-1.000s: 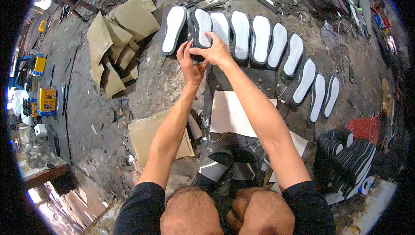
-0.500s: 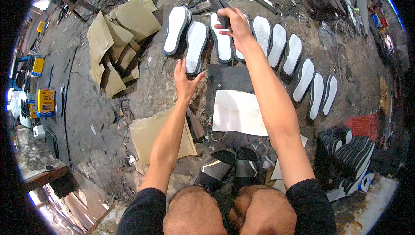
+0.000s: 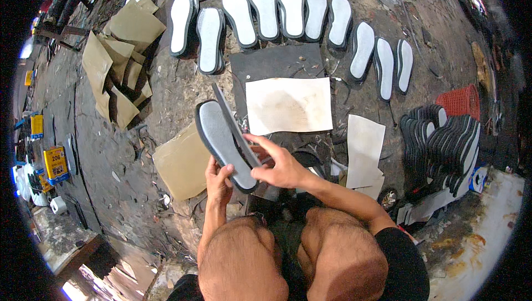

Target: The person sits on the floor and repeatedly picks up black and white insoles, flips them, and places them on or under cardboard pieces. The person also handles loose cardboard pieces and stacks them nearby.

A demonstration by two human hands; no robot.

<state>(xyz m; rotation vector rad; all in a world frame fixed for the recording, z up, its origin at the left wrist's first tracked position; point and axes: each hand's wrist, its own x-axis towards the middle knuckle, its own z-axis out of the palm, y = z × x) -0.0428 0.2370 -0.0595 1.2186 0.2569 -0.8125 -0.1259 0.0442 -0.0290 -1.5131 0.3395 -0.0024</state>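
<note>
Close to my knees, my left hand (image 3: 219,182) grips the lower end of a shoe sole (image 3: 219,135) with a grey-white face and a black edge, its thumb on top. My right hand (image 3: 282,165) pinches a second, thinner-looking sole (image 3: 229,114), seen nearly edge-on and tilted against the first one's right side. Some of its fingers are hidden behind that sole. Beyond them, white-topped soles (image 3: 238,18) lie in small stacks along an arc on the ground. A cream sheet (image 3: 288,104) rests on a black mat (image 3: 277,63) between my hands and the arc.
Khaki sheets (image 3: 113,60) are heaped at the left, and another khaki sheet (image 3: 180,162) lies beside my left hand. Rows of dark soles (image 3: 451,140) stand at the right near a red basket (image 3: 459,101). Yellow cans (image 3: 55,163) are at the far left.
My right hand has come back from the far arc toward my knees with a sole. My left hand, open and empty before, has drawn back and now grips a sole. The view has shifted.
</note>
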